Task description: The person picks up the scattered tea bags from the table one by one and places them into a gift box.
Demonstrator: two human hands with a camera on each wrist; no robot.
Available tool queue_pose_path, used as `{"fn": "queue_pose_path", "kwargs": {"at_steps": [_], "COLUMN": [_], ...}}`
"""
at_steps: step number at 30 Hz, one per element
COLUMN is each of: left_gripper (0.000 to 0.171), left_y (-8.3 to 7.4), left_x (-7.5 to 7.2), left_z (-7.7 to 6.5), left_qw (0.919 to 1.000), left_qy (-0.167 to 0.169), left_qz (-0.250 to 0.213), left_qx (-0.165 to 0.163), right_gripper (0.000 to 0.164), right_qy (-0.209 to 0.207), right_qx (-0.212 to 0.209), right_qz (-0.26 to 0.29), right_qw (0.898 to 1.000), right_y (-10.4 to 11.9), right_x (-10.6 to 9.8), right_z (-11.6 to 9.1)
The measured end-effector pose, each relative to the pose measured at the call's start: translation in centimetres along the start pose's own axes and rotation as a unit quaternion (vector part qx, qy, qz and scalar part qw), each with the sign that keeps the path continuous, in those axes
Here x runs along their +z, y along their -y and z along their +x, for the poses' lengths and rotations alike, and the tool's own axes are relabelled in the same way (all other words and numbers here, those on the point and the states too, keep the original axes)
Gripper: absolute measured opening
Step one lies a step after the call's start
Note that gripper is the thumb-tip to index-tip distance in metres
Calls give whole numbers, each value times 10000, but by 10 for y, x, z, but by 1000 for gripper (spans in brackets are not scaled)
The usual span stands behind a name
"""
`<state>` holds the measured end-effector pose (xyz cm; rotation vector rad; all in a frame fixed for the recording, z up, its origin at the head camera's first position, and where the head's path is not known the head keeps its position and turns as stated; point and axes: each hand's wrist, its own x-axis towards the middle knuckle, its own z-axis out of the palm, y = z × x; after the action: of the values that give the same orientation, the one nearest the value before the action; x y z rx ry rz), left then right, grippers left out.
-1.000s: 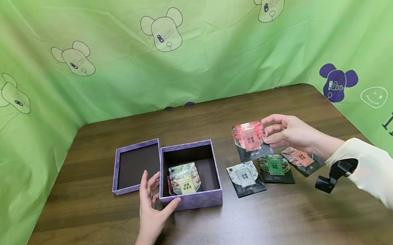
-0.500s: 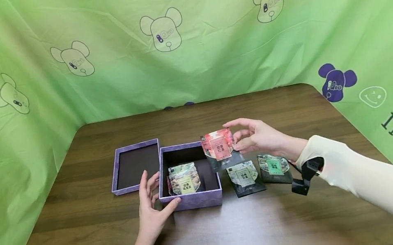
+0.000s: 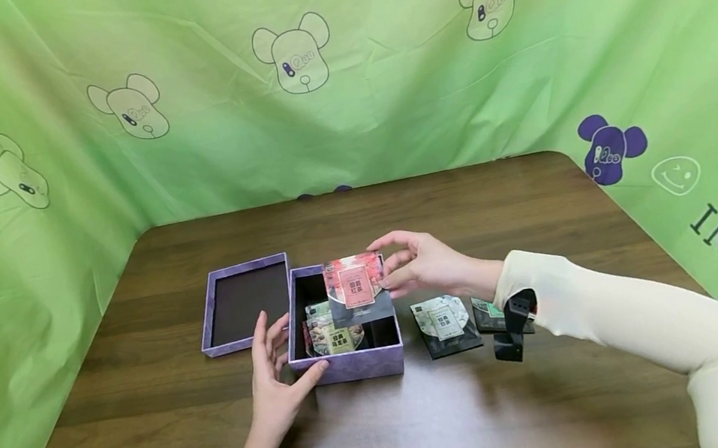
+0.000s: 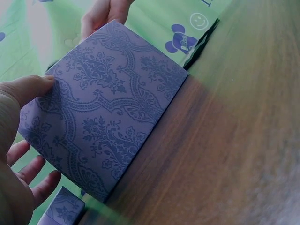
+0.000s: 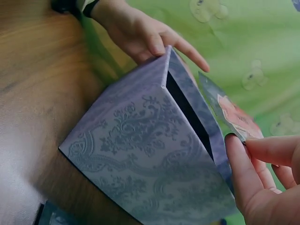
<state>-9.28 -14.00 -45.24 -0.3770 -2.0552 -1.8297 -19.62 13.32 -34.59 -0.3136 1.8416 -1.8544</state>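
Observation:
My right hand (image 3: 421, 267) pinches a red-and-black tea sachet (image 3: 357, 288) by its right edge. In the head view the sachet overlaps the opening of a purple patterned box (image 3: 350, 366); the right wrist view has it tilted above the rim. Several tea sachets (image 3: 333, 339) stand inside the box at its left, partly covered by the held one. With thumb at the front wall and spread fingers along the left side, my left hand (image 3: 276, 386) rests on the box's near-left corner. The left wrist view shows that thumb (image 4: 35, 89) on the patterned wall.
Left of the box lies its shallow lid (image 3: 250, 303), dark inside up. On the wooden table (image 3: 493, 418), a white-and-black sachet (image 3: 446, 326) lies right of the box. A green-and-black sachet (image 3: 488, 317) beside it is partly hidden by the right forearm. A green curtain (image 3: 381, 130) hangs behind.
The right hand has carried the red sachet leftward from above the loose sachets to over the box. The right forearm now covers the rightmost sachet. The left hand has stayed put.

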Motion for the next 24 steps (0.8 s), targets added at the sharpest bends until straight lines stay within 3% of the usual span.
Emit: {"fn": "queue_pose_path", "kwargs": {"at_steps": [12,18,24], "left_gripper": [109,109,108], "left_y": [1,2,2], "left_x": [0,1,2], "left_z": [0,0,-1], "left_qw": [10000,9997,9996], "left_qy": [-13,1,3], "left_qz": [-17,-23,-21], "left_qx": [97,251,266], "right_gripper": [47,41,38], "right_qy": [481,999,1258], "right_qx": [232,502,766], "right_qz": [-307,-843,-1080], "right_qw": [9981,9901,9832], "right_y": [1,-1,-4], "right_x": [29,41,53], "right_z": [23,30,36]}}
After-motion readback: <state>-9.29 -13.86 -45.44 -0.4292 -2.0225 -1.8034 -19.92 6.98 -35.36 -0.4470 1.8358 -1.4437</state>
